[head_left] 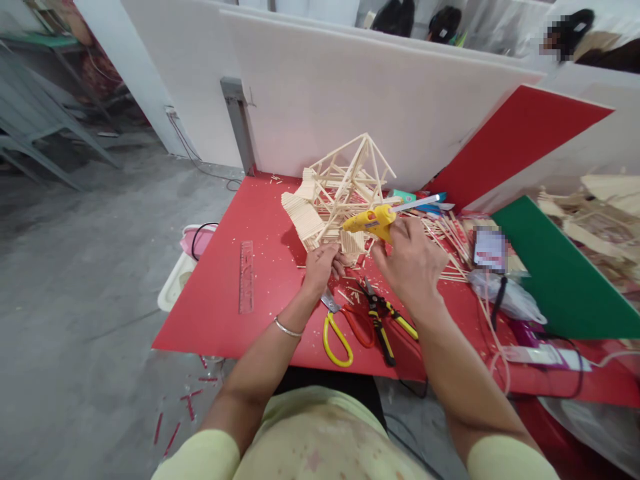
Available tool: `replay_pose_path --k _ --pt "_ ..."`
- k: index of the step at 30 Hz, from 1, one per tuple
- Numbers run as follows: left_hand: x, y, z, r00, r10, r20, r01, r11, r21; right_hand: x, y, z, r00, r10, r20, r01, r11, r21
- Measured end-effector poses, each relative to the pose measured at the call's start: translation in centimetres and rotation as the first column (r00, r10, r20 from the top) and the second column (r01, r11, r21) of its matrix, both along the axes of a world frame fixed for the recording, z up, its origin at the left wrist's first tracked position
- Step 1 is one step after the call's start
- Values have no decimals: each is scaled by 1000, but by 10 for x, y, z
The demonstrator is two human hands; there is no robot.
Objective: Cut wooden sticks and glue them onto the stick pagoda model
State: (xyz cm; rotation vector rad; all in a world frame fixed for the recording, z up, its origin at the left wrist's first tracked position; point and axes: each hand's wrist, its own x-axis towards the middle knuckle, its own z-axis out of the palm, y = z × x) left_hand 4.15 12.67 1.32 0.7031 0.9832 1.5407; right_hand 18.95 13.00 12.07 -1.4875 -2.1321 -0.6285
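Observation:
My right hand point(417, 260) is wrapped round a yellow hot glue gun point(367, 222), its nozzle pointing left and a pale glue stick point(417, 203) jutting from its back end. Below the nozzle, my left hand point(323, 267) has its fingers closed at the front edge of a model built of thin wooden sticks point(305, 213). The model has slatted panels and a pointed open frame on top. What exactly the left fingertips pinch is partly hidden. Close in front of the hands lie scissors point(339, 340) with yellow and red handles and black-and-yellow pliers point(383, 327).
A clear ruler point(246, 277) lies left on the red table point(210, 313), among wood scraps. To the right are loose sticks point(453, 243), a phone point(490, 249), a plastic bag point(515, 300) and a green board point(565, 280). A white partition point(375, 100) stands behind.

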Motion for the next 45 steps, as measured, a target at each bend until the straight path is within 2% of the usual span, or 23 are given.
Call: replay_pose_path --k 25,37,45 --pt "-3 2 -8 998 67 -20 -67 998 19 1 0 1 1000 2 -11 -3 1000 -18" --pt "-3 0 0 998 63 -10 -63 998 -10 1 0 0 1000 -16 -13 16 1000 -18" --pt "-3 -2 1 997 52 -65 -51 999 9 1 0 -1 1000 -5 -7 5 1000 -5"
